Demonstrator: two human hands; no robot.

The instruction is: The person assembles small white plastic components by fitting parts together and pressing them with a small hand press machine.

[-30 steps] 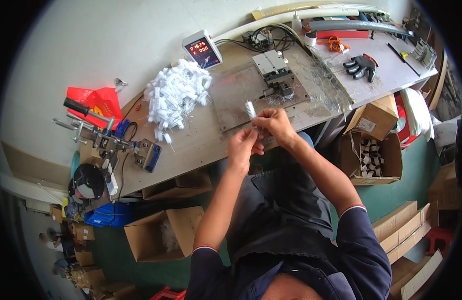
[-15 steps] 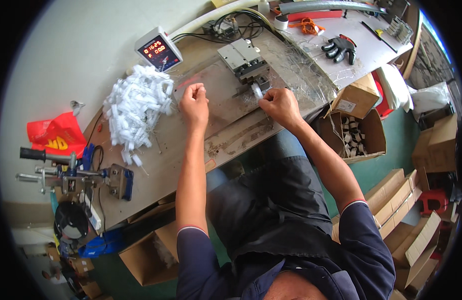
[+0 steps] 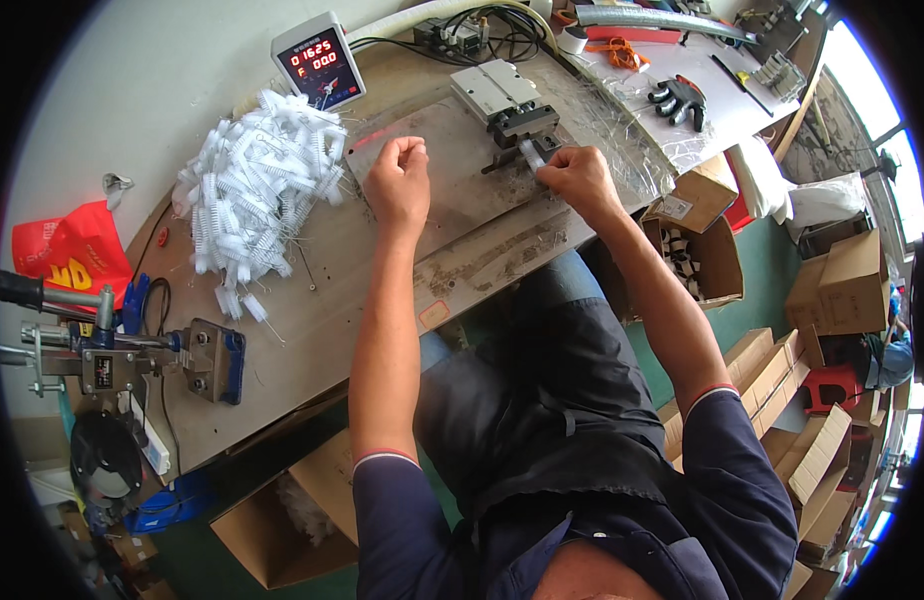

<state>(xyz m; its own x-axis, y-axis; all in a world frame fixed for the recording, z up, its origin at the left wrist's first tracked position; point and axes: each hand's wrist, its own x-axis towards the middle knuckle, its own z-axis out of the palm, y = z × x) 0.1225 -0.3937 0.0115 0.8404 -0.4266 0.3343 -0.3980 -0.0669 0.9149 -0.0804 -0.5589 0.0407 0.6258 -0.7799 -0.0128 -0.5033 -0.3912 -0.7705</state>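
Pinching a white brush (image 3: 531,155) — right hand (image 3: 582,180).

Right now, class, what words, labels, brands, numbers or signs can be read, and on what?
White boxy display unit: red digits, legible, not copied; caption blurred.
Red plastic bag: yellow print, not copied.
White label on brown cardboard box: too small to read.
Small black plate on grey metal lever press: too small to read.
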